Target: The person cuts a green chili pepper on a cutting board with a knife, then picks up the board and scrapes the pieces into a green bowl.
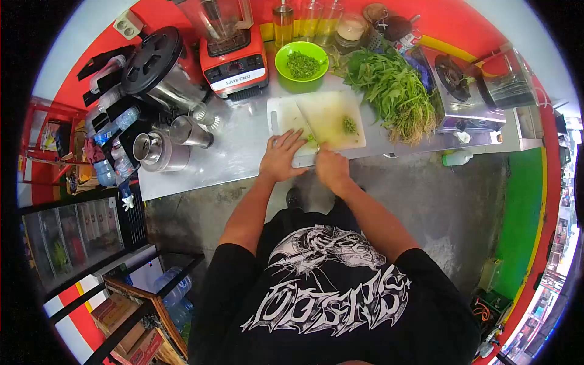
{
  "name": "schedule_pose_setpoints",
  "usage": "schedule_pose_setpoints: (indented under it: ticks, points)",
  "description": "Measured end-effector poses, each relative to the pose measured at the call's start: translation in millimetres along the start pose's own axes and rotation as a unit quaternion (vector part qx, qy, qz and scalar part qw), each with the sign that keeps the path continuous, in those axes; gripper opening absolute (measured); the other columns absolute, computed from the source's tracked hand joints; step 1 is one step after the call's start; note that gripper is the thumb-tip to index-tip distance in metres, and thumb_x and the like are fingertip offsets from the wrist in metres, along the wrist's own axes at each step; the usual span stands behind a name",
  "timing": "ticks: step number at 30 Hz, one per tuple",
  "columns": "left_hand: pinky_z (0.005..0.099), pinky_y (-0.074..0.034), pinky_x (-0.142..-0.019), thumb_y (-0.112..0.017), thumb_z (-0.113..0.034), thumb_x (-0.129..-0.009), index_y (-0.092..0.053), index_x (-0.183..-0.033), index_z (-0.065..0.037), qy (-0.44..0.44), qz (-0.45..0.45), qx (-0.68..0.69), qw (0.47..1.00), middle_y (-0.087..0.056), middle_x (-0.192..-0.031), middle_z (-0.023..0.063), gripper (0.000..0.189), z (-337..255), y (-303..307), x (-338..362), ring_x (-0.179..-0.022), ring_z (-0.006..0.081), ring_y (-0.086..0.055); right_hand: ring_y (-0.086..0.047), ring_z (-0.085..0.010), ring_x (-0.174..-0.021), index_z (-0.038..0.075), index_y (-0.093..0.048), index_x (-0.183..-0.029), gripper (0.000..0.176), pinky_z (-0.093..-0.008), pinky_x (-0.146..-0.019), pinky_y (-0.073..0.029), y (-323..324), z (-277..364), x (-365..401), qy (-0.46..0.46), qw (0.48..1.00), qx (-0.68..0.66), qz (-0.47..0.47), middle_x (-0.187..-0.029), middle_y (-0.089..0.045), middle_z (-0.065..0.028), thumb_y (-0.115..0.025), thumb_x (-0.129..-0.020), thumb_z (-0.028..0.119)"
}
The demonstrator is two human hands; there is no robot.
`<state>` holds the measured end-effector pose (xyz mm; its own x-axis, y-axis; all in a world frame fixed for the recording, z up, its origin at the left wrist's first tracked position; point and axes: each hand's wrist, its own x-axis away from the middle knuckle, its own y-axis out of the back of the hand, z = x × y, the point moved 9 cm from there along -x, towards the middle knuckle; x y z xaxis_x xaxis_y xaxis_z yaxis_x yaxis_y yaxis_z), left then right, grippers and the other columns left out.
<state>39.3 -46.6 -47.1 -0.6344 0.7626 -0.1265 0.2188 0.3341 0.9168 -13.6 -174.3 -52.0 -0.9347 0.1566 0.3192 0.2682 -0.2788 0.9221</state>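
Note:
A white cutting board point(286, 109) lies on the steel counter in front of me. My right hand point(332, 167) is closed round the handle of a knife point(306, 118), its blade pointing away from me across the board. Left of the blade, my left hand point(281, 156) rests on the board's near edge with fingers stretched out. A few chopped green bits point(312, 139) lie by its fingertips at the blade. On the board's right side sits a small pile of chopped greens point(350, 126). Behind the board, a lime-green bowl point(281, 64) holds more chopped greens.
A large bunch of leafy greens with roots point(389, 85) lies right of the board, beside a gas stove point(465, 103). A red blender point(234, 61) stands behind left. Metal canisters point(164, 152) and a steel cup point(190, 132) stand left. Oil bottles point(283, 24) line the back.

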Motion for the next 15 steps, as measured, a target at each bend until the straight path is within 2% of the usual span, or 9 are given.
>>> schedule_pose_setpoints:
  ticks: [4,7,9,10,12,15]
  points:
    - [0.0499,-0.026,-0.116,-0.079,-0.055,-0.07,-0.052,-0.143,-0.022,0.005,0.0,0.008,1.0,-0.033,-0.164,-0.0002,0.085,1,3,0,-0.148,0.0221,-0.031,-0.072,-0.0445,-0.085,-0.002,-0.053,-0.111,0.026,-0.0537,-0.078,-0.057,19,8,13,0.016,1.0,-0.025,-0.002,-0.089,-0.072,-0.0269,-0.05,-0.097,0.019]
    - [0.0498,-0.026,-0.116,-0.08,-0.054,-0.07,-0.053,-0.143,-0.022,0.004,0.008,0.007,1.0,-0.034,-0.163,-0.0004,0.084,-2,4,-1,-0.148,0.0222,-0.031,-0.072,-0.0438,-0.085,-0.004,-0.053,-0.111,0.026,-0.0532,-0.079,-0.057,10,3,21,-0.029,0.999,-0.028,0.019,-0.09,-0.072,-0.0271,-0.051,-0.096,0.018]
    - [0.0501,-0.027,-0.116,-0.079,-0.056,-0.071,-0.053,-0.143,-0.021,0.008,0.022,-0.014,1.0,-0.034,-0.163,-0.0006,0.084,-2,3,-1,-0.148,0.0224,-0.032,-0.073,-0.0414,-0.089,-0.005,-0.05,-0.116,0.036,-0.0506,-0.08,-0.057,-1,-2,17,-0.054,0.998,-0.02,0.015,-0.094,-0.073,-0.0244,-0.061,-0.091,0.018]
    - [0.0501,-0.027,-0.116,-0.079,-0.056,-0.071,-0.053,-0.143,-0.021,0.004,0.025,-0.018,1.0,-0.034,-0.163,-0.0006,0.084,-1,2,-1,-0.148,0.0224,-0.032,-0.073,-0.0414,-0.089,-0.005,-0.05,-0.116,0.036,-0.0506,-0.08,-0.057,0,-3,12,-0.056,0.998,-0.025,0.012,-0.094,-0.073,-0.0244,-0.061,-0.091,0.018]
    - [0.05,-0.027,-0.114,-0.079,-0.058,-0.069,-0.057,-0.138,-0.017,-0.002,0.005,0.009,1.0,-0.037,-0.162,0.0017,0.083,-2,3,-1,-0.148,0.0256,-0.032,-0.073,-0.0414,-0.089,-0.005,-0.05,-0.116,0.035,-0.0509,-0.079,-0.057,6,3,5,-0.017,1.0,-0.005,0.02,-0.095,-0.073,-0.0254,-0.061,-0.092,0.019]
    - [0.05,-0.027,-0.114,-0.079,-0.058,-0.069,-0.059,-0.136,-0.017,-0.002,-0.011,0.012,1.0,-0.039,-0.161,0.003,0.081,-3,3,-2,-0.147,0.0265,-0.034,-0.073,-0.0419,-0.089,-0.005,-0.051,-0.114,0.032,-0.0513,-0.079,-0.057,18,9,9,0.0,0.999,-0.003,0.054,-0.096,-0.072,-0.027,-0.06,-0.091,0.016]
